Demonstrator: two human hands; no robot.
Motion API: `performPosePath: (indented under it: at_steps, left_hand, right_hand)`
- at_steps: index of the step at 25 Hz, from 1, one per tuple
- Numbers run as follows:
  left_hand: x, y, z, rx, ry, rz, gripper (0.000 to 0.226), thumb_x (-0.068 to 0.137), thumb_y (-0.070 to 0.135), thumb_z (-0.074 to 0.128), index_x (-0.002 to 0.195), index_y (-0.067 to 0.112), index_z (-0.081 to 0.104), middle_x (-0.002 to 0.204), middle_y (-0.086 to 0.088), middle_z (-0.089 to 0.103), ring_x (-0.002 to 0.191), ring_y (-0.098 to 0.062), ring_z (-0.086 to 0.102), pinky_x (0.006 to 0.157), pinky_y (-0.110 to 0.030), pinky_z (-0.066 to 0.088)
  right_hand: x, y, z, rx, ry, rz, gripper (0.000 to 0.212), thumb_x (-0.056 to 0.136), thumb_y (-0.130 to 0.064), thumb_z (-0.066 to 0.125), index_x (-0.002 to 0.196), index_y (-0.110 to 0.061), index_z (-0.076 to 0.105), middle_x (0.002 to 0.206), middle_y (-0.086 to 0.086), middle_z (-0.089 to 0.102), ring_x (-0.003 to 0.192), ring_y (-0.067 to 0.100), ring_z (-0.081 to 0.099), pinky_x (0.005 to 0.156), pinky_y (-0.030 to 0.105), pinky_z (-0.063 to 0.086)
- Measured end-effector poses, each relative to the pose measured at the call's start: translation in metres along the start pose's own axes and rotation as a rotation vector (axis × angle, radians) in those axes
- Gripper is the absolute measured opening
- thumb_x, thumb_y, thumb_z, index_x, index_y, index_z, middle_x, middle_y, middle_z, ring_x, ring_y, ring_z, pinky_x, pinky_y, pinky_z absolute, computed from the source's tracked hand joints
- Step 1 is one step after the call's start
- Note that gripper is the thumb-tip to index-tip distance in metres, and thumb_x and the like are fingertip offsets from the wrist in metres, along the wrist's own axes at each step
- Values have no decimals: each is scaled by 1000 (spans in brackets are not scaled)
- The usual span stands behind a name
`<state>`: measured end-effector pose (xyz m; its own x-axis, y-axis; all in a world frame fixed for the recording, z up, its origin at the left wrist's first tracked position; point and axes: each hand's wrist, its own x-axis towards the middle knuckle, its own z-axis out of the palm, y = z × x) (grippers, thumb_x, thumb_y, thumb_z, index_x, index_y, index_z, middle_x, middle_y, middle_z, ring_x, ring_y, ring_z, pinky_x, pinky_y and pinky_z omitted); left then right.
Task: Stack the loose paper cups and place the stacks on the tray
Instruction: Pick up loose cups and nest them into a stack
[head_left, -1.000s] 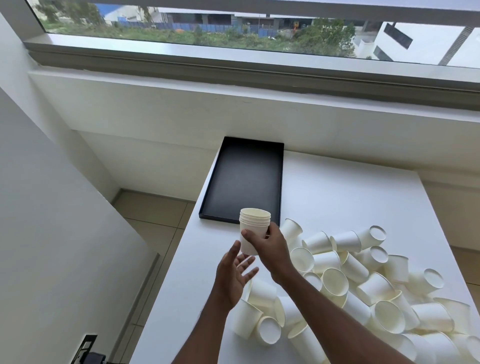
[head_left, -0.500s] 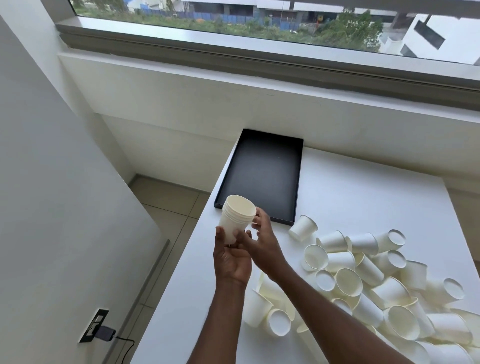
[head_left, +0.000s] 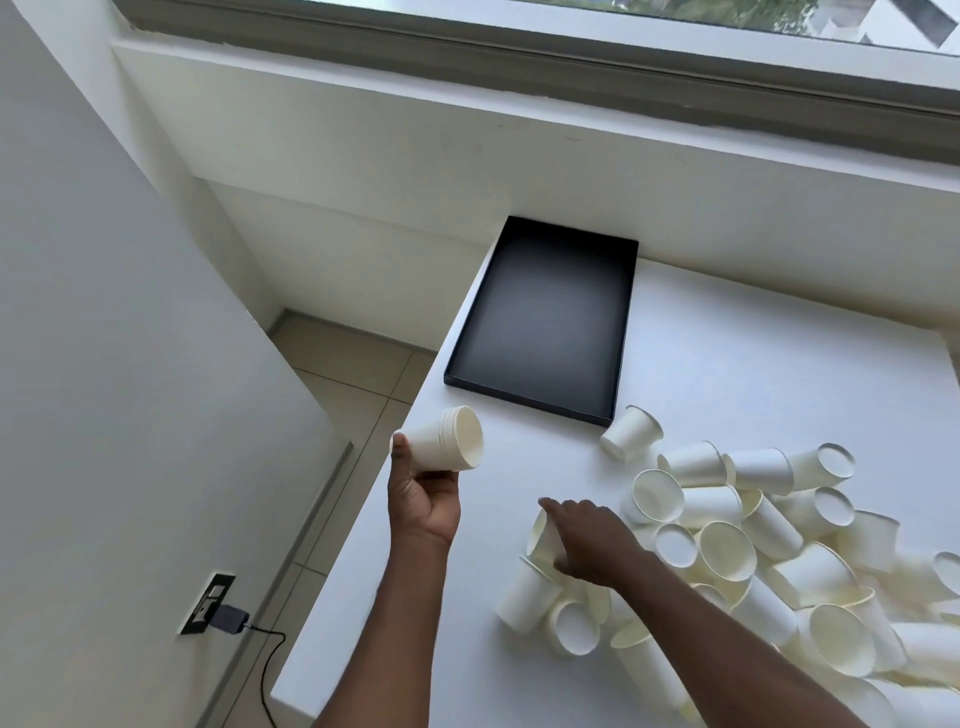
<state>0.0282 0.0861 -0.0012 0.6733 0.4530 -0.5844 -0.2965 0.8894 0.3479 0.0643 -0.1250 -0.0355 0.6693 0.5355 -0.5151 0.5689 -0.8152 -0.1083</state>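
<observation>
The left hand (head_left: 423, 501) gripped a short stack of cups (head_left: 445, 439), tipped sideways above the desk's (head_left: 727, 374) left edge. The right hand (head_left: 589, 535) curled around a loose cup (head_left: 540, 535) in the pile (head_left: 769, 551). The black tray (head_left: 543, 317) sat farther back.
</observation>
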Motion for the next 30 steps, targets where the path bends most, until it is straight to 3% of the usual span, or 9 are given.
performPosePath:
  at_steps: [4, 7, 10, 15, 21, 23, 25, 27, 30]
  left_hand:
    - [1, -7, -2, 30, 58, -13, 26, 91, 35, 62, 109, 15, 59, 110, -6, 66, 104, -24, 63, 87, -40, 55]
    - [-1, -10, 6, 31, 60, -49, 26, 94, 36, 58, 110, 16, 59, 112, -6, 65, 105, -24, 63, 89, -41, 53]
    - [-4, -16, 12, 61, 54, -72, 37, 93, 37, 60, 120, 14, 55, 119, -10, 62, 108, -27, 61, 86, -43, 53]
    - [-17, -16, 21, 27, 0, -82, 96, 43, 40, 95, 126, 12, 54, 121, -15, 61, 112, -32, 61, 80, -43, 60]
    - [-24, -8, 14, 45, -75, -64, 89, 39, 37, 96, 115, 13, 57, 112, -15, 63, 106, -34, 63, 83, -44, 59]
    - [-26, -6, 10, 32, -77, -64, 91, 39, 39, 96, 117, 13, 56, 115, -16, 62, 108, -35, 62, 85, -46, 58]
    - [-24, -1, 6, 16, -45, -39, 103, 31, 42, 97, 121, 13, 55, 116, -13, 62, 108, -32, 62, 79, -44, 60]
    - [-19, 7, -1, 6, -4, -4, 109, 25, 45, 97, 121, 14, 55, 116, -10, 62, 107, -29, 62, 73, -42, 61]
    - [-12, 17, -10, 12, 14, 31, 107, 22, 48, 97, 116, 15, 57, 115, -8, 62, 104, -25, 62, 72, -39, 61]
  right_hand:
    - [9, -2, -15, 416, 218, 157, 80, 78, -25, 59, 148, -25, 21, 118, 5, 53, 105, 27, 52, 84, 38, 48]
    - [14, -10, -59, 1428, 479, 331, 78, 75, -21, 70, 142, -25, 31, 117, 0, 53, 106, 20, 56, 91, 41, 51]
    - [19, -26, -91, 1758, 560, 153, 60, 73, -21, 74, 127, -16, 48, 108, 3, 61, 99, 21, 62, 94, 52, 51]
    - [13, -69, -98, 1428, 502, 82, 62, 82, -39, 65, 134, -23, 35, 129, 1, 46, 110, 15, 54, 85, 25, 46]
    - [3, -86, -97, 1302, 78, -123, 81, 87, -57, 37, 152, -23, 4, 151, -7, 14, 130, 8, 24, 104, 27, 23]
    - [-1, -91, -94, 1283, 79, -120, 81, 91, -61, 33, 153, -21, -1, 154, -5, 9, 132, 6, 19, 104, 26, 20]
    - [-3, -91, -81, 1241, 257, 88, 72, 96, -54, 38, 151, -14, 15, 155, 5, 22, 134, 14, 32, 100, 26, 27]
    - [-4, -75, -59, 873, 349, 298, 57, 91, -49, 51, 133, -11, 46, 136, 9, 51, 120, 22, 50, 91, 29, 40]
    - [-11, -57, -22, 343, -1, 268, 40, 77, -49, 61, 96, -14, 58, 103, 5, 64, 99, 26, 55, 73, 32, 46]
